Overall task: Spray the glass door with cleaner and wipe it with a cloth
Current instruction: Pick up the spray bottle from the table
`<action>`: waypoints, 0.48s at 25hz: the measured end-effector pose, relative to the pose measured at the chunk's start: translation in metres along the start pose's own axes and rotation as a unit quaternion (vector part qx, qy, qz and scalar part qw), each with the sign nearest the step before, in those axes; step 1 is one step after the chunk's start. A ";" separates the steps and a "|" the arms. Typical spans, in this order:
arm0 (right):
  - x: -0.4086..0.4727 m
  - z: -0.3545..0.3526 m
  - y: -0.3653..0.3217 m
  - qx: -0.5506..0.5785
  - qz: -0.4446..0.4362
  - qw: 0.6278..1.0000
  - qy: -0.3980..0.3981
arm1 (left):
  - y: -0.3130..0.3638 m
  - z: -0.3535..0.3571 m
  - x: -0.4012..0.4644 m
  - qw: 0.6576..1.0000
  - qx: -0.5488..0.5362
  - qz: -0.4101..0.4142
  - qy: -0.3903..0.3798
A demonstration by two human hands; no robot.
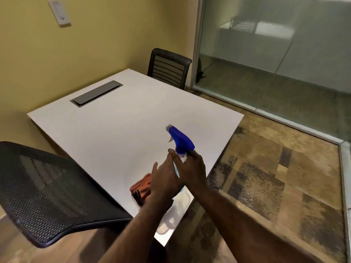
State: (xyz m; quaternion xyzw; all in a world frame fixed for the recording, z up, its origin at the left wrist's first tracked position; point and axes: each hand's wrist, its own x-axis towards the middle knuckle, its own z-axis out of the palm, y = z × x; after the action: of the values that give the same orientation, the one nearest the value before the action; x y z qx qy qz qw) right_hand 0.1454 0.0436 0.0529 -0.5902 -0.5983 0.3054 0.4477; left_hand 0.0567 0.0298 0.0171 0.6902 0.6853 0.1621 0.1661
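The white rectangular table has a smooth, matt top with a faint sheen near its closest corner. Set into it toward the wall is a dark grey, matt metal-looking cable hatch. Near the table's closest edge lies a folded orange cloth, soft and ribbed. Above that, the spray bottle with glossy blue plastic trigger head has a clear plastic body. Left of the table, the black chair with perforated mesh back looks matt. Right of the table, the mottled brown-and-tan carpet looks rough, and the frosted glass wall panel is smooth and reflective in a brushed pale metal frame
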 end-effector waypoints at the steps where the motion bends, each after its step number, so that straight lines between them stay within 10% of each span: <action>1: -0.001 -0.009 -0.010 -0.004 -0.022 0.999 0.032 | 0.009 -0.009 -0.002 1.000 -0.016 0.014 0.018; 12: -0.053 -0.174 -0.052 0.042 -0.032 0.974 0.222 | 0.148 -0.046 -0.056 0.952 -0.108 0.285 0.026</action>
State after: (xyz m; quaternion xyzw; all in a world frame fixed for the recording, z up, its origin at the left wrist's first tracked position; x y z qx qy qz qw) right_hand 0.2737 -0.0428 0.1619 -0.6044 -0.4889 0.1775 0.6035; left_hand 0.1679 -0.0265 0.1249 0.8303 0.4423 0.2942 0.1686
